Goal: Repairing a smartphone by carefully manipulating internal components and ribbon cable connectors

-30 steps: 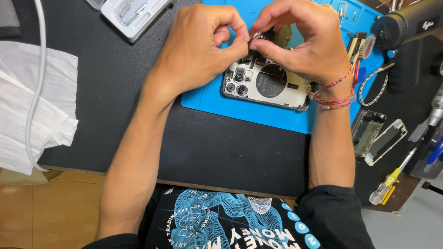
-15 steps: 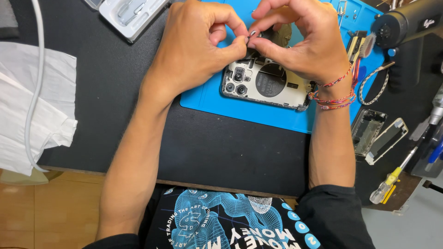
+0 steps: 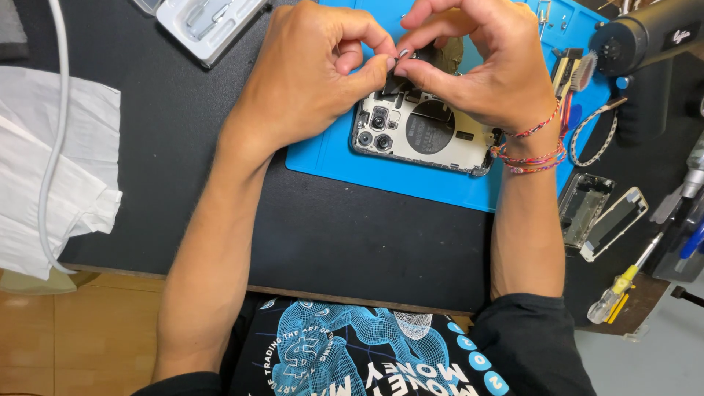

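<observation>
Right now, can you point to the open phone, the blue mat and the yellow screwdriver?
open phone [image 3: 429, 136], head view, round dark coil in its middle.
blue mat [image 3: 381, 176], head view, bare front strip.
yellow screwdriver [image 3: 614, 295], head view, its handle.

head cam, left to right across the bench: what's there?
White cloth → white cable → grey tool tray → left hand → opened phone on the blue mat → right hand → clear phone case → yellow-handled screwdriver.

Opened phone [image 3: 429, 136] on work mat [image 3: 330, 158], tissues [image 3: 55, 183] far left, screwdriver [image 3: 623, 286] right
</observation>
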